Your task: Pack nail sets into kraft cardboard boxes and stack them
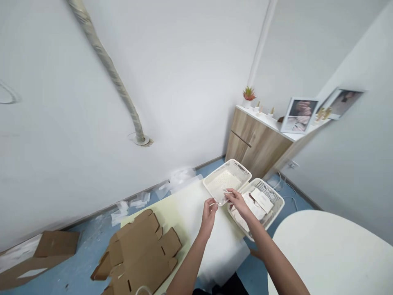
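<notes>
My left hand (209, 215) is closed in a pinch at the near corner of a cream plastic basket (211, 179). Across from it, my right hand (238, 201) has its fingertips drawn together over the same basket's near end. Something small and pale or see-through may be between the fingertips, too faint to make out. A second cream basket (278, 209) stands under and beside my right wrist, with white small boxes (261, 200) and white packets in it. Both baskets are at the far right end of a low table (192, 223).
Flattened brown cardboard boxes (144, 250) lie on the table's left part. A round white table (331, 250) is at right. Behind the baskets stands a wooden cabinet (260, 137) with a picture frame (300, 115) and a plant (248, 95). An open carton (57, 243) sits on the floor.
</notes>
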Available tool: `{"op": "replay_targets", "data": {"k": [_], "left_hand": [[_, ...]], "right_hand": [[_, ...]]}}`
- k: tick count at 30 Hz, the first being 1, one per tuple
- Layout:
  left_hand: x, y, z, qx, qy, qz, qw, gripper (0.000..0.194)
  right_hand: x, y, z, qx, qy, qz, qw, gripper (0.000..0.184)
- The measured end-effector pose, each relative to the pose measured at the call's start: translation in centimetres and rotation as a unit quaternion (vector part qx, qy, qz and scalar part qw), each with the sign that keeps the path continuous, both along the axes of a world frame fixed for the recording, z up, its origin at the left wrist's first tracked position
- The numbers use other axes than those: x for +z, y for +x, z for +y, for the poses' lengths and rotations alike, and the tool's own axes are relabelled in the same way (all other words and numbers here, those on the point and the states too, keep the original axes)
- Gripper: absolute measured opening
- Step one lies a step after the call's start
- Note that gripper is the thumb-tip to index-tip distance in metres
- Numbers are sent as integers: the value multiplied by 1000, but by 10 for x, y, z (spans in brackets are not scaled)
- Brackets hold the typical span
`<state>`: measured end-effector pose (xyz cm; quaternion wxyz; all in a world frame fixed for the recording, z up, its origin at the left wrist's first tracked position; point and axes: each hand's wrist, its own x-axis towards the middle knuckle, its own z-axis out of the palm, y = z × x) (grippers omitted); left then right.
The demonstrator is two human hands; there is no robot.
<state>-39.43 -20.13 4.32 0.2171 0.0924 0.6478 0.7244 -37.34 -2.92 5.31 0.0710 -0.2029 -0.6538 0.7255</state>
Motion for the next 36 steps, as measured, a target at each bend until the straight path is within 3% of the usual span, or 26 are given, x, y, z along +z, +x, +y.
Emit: {"op": "replay_targets", "data": {"k": [5,9,13,16,20,23,28,33,36], "left_hand": [[17,59,-23,-111,140,-118,977,66],[31,117,-47,-160,175,-153,959,68],[41,167,-59,-211,163,-176,948,63],[41,201,-58,-238,136,-185,944,62],[30,249,-43,-286,84,-188,936,66],[24,290,-24,-324,37,-189,926,66],[29,368,17,-377,-7,-176,909,64],[42,440,64,-467,-12,-186,865,55],[45,477,85,-465,1,-164,870,51]], "right_hand": [[18,93,-69,-3,-34,2,999,44],[28,159,-105,-63,115,0,991,42],[41,220,-124,-170,289,-26,942,41],[50,263,-133,-240,309,-12,920,44],[50,315,-141,-246,211,9,946,55],[42,354,-142,-272,169,-4,947,57],[35,437,-124,-356,171,-32,918,57],[40,523,-90,-410,211,-55,885,52],[37,557,-71,-436,256,-56,861,47]]}}
